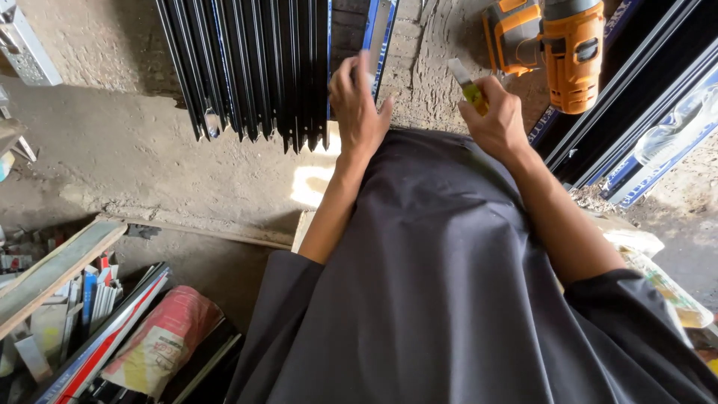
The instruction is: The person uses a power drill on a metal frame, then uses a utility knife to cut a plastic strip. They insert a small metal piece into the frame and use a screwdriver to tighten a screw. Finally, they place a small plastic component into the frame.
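The left hand (359, 101) lies with fingers together, pressed on a silvery metal strip (379, 34) just right of the stack of black metal profiles (250, 67). The right hand (495, 120), further right of the stack, is closed around a small yellow-and-white tool (467, 84), possibly a marker. An orange cordless drill (557, 45) sits beyond it.

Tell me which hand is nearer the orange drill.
Right. The right hand, holding a small yellow tool, sits just left of the orange drill; the left hand is farther left.
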